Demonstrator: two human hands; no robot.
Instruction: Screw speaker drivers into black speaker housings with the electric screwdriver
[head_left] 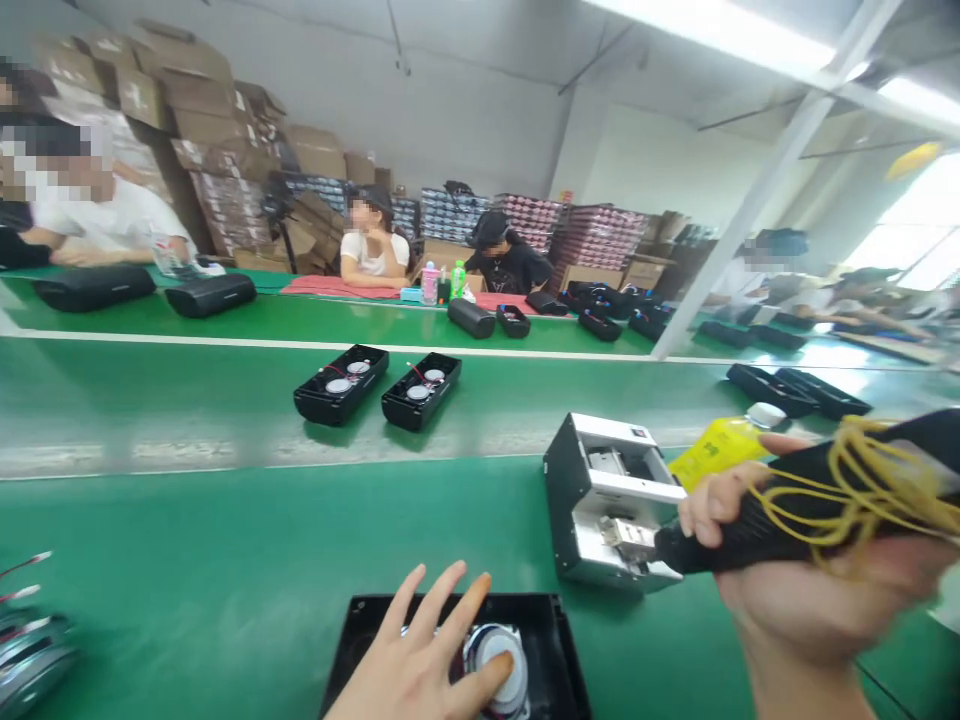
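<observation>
Black case lies under the left hand, fingers spread about its speaker; the right hand grips a screwdriver near a machine.

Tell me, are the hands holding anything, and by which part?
The right hand grips a black tool around its body, just behind the narrow nose. The left hand is spread over a black case, seemingly gripping nothing.

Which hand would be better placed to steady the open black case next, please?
Probably the left hand: it is spread over the black case, thumb over the round speaker. The right hand is occupied, gripping a black tool beside the boxy machine.
</observation>
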